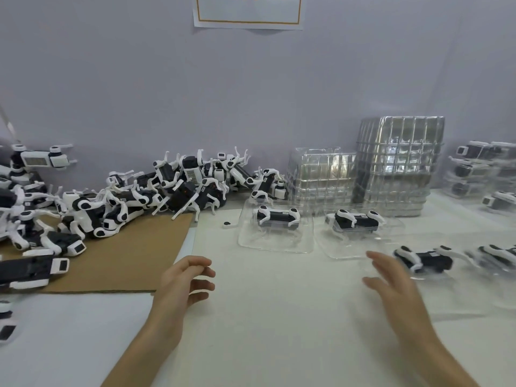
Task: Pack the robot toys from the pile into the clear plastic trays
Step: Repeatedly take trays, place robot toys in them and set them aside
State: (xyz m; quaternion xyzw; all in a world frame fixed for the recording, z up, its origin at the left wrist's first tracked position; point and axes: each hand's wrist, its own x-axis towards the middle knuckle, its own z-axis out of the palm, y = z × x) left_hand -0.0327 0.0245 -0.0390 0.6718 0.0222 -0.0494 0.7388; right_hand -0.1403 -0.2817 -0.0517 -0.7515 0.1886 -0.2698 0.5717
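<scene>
A pile of black-and-white robot dog toys (134, 199) lies along the wall at left, partly on brown cardboard (125, 258). Two clear plastic trays (275, 245) (349, 251) sit mid-table, each holding one robot toy (277, 216) (356, 219). Two more packed toys (424, 261) (499, 255) lie blurred at right. My left hand (185, 280) hovers over the table near the cardboard's edge, fingers loosely curled, holding nothing. My right hand (391, 283) hovers with fingers spread, just left of the blurred packed toy, touching nothing that I can see.
Two stacks of empty clear trays (321, 177) (399, 163) stand against the wall behind the filled ones. Stacked packed trays (480, 169) sit at far right. A small black loose part (227, 224) lies on the white table (265, 317). A paper sheet (248, 12) hangs on the wall.
</scene>
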